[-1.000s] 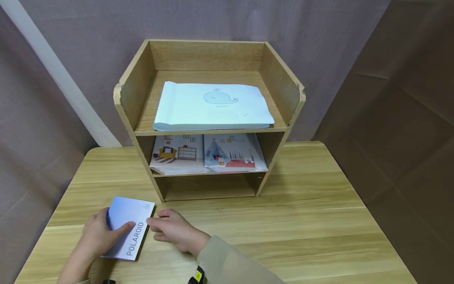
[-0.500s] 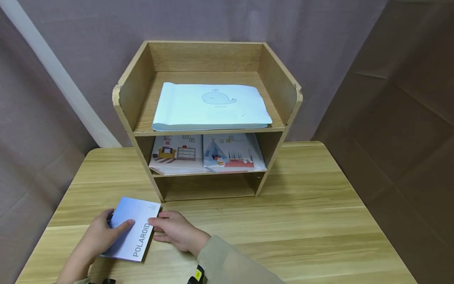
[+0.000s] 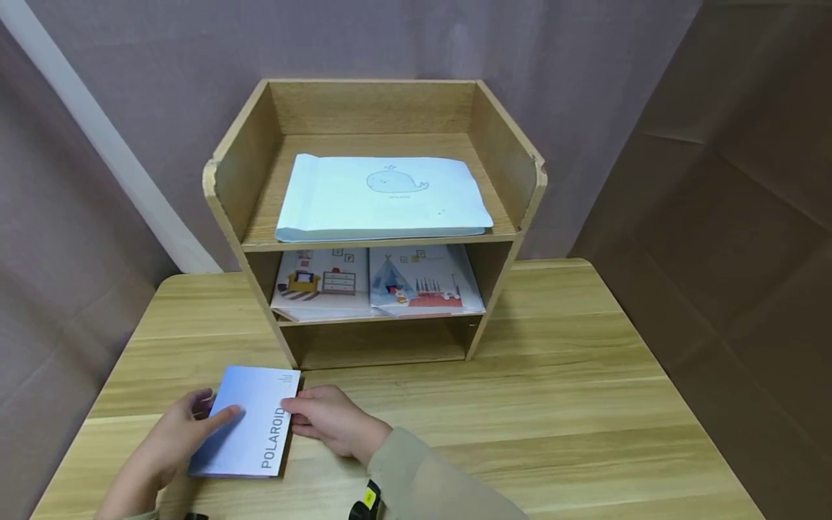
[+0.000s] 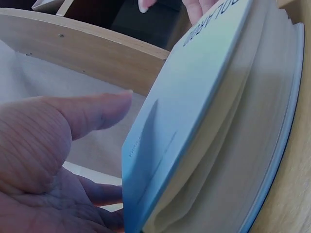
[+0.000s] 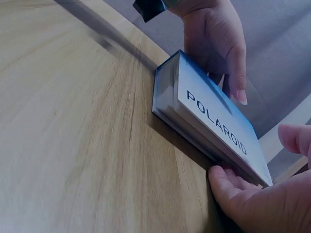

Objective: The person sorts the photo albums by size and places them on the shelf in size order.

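Note:
A thick book with a blue-to-white cover lettered POLAROID (image 3: 247, 426) lies flat on the table at the front left. My left hand (image 3: 170, 437) is at its left side, fingertips at the edge. In the left wrist view that thumb stands raised, apart from the cover (image 4: 180, 111). From the other side, my right hand (image 3: 341, 425) meets the book's right edge. The right wrist view shows its fingers (image 5: 224, 182) against the lower part of that edge, the thumb lifted off the cover. Cream pages (image 4: 233, 141) show slightly parted between the covers.
Behind the book stands a wooden shelf unit (image 3: 370, 108). A pale booklet with a whale drawing (image 3: 390, 206) lies on its top level, and illustrated books (image 3: 325, 296) fill the middle one. Grey curtains hang behind the wooden table (image 3: 520, 426).
The book has slid a little to the right across the table, its right edge now up against my right hand. My left hand stays at the book's left side; its thumb overlaps less of the cover.

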`<state>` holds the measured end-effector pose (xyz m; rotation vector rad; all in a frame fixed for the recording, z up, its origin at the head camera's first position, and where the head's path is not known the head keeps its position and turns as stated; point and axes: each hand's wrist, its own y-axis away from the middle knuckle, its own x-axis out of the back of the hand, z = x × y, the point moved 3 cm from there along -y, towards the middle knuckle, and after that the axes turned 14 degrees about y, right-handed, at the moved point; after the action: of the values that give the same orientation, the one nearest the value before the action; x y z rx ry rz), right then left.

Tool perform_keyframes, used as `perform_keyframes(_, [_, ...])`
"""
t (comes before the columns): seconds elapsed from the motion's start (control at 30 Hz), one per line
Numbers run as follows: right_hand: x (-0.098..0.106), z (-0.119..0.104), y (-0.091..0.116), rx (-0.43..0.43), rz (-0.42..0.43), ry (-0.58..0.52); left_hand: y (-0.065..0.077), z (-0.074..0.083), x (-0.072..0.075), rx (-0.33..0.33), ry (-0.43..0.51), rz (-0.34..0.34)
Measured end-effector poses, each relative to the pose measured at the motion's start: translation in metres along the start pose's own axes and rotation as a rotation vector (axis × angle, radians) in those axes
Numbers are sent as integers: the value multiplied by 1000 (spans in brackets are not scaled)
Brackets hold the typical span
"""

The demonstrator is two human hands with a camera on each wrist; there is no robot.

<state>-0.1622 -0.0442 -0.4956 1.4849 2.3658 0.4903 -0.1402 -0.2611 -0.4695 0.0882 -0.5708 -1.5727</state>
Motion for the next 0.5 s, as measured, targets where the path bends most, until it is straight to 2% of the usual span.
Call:
perform_keyframes(0.3, [16,1,0,40,101,146,6,-5,-6,-10,115,-12])
perform_keyframes(0.5, [33,-3,6,83,129,260,11,-4,-21,-9,187,-30])
